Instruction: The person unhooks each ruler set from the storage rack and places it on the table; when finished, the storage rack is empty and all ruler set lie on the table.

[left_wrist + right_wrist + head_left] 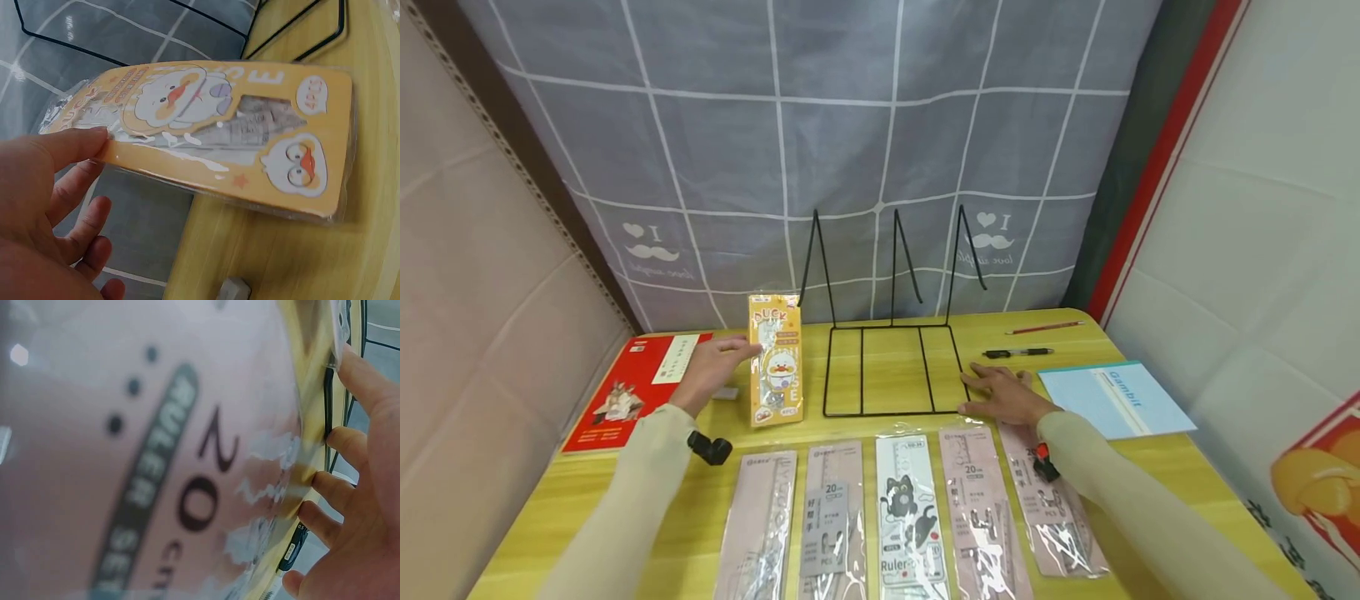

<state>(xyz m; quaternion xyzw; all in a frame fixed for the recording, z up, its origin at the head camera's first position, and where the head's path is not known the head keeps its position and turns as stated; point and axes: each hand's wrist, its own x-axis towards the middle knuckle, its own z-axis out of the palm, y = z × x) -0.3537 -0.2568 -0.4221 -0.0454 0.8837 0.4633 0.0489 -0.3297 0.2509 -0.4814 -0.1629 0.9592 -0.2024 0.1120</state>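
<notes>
My left hand [713, 371] pinches the left edge of a yellow duck ruler-set packet [781, 371] between thumb and index finger. The packet stands upright in the head view, left of a black wire rack [891, 326]. In the left wrist view the other fingers hang loosely below the packet [244, 162]. Fingers spread, my right hand [1007, 394] rests at the rack's front right corner, above the tops of the pink ruler-set packets [976, 500]. One pink packet [69, 456] fills most of the right wrist view, blurred, with the right thumb near its plastic edge.
Several packets lie in a row along the front, including a white cat ruler set [912, 517]. A red book [640, 383] lies at left with a small grey block [726, 393] beside it. At right are a light blue notebook [1116, 400], a black pen [1018, 353] and a red pencil [1045, 327].
</notes>
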